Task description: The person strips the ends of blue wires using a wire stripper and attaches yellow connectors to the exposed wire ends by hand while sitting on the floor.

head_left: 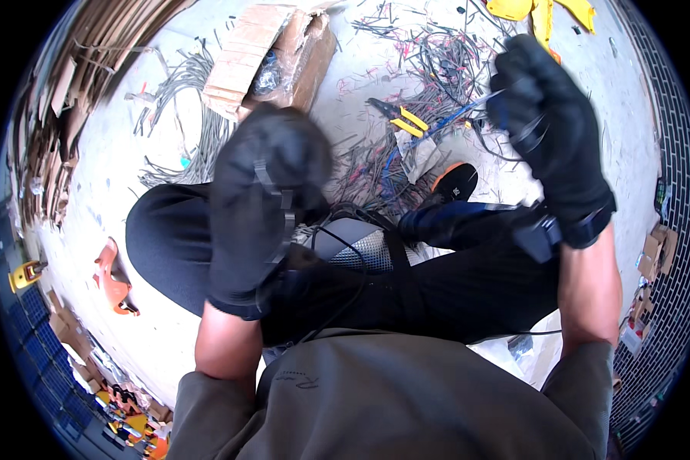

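Right hand (pixel 542 115) curled (left hand (pixel 272 165) blurred).

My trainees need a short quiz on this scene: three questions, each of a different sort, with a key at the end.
1. Fill in the blank: the left hand and the right hand both wear ______ gloves.

2. Multiple choice: where is the yellow-handled tool?
A. On the person's lap
B. In the left hand
C. On the floor, among wire pieces

3. True or false: the cardboard box is farther from the person's body than the left hand is.

Key: 1. black; 2. C; 3. true.
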The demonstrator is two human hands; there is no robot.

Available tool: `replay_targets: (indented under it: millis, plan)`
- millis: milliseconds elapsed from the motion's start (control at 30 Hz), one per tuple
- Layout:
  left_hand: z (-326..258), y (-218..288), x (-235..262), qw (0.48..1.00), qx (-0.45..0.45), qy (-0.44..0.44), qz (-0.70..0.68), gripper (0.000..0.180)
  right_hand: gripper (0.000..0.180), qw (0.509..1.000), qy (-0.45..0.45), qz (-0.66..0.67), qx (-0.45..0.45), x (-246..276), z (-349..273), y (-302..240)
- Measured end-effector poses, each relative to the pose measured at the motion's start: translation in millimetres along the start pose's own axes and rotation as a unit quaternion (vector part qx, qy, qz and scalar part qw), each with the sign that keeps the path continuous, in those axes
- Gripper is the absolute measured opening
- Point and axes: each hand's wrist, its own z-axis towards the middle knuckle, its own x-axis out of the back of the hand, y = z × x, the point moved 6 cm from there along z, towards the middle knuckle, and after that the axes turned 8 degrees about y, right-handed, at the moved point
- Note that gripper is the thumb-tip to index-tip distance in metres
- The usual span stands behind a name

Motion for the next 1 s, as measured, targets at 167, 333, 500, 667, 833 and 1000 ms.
replay_targets:
  millis: [167, 333, 500, 667, 833, 1000]
  plan:
    - [-11, 7, 1, 0.999, -0.017, 0.025, -0.018, 0.035, 0.024, 0.978, -0.089, 0.181, -0.059, -5, 15, 5]
    - [4, 4, 7, 0.986, 0.086, 0.081, -0.121, 0.034, 0.011, 0.991, -0.073, -0.098, 0.061, -18, 1, -12]
    - [61, 32, 36, 0.981, 0.055, -0.065, 0.172, 0.033, 0.023, 0.948, 0.0, -0.301, 0.107, 2, 1, -13]
    - [158, -21, 99, 0.908, 0.116, -0.075, 0.396, 0.033, 0.024, 0.985, -0.061, -0.058, 0.15, -5, -3, -32]
    - [221, -142, 176, 0.651, 0.011, -0.179, 0.738, 0.018, 0.029, 0.991, -0.081, 0.009, 0.107, -1, 1, -40]
    - [225, -199, 166, 0.562, -0.051, -0.319, 0.761, 0.021, 0.028, 0.982, 0.034, -0.123, 0.142, 15, -9, -35]
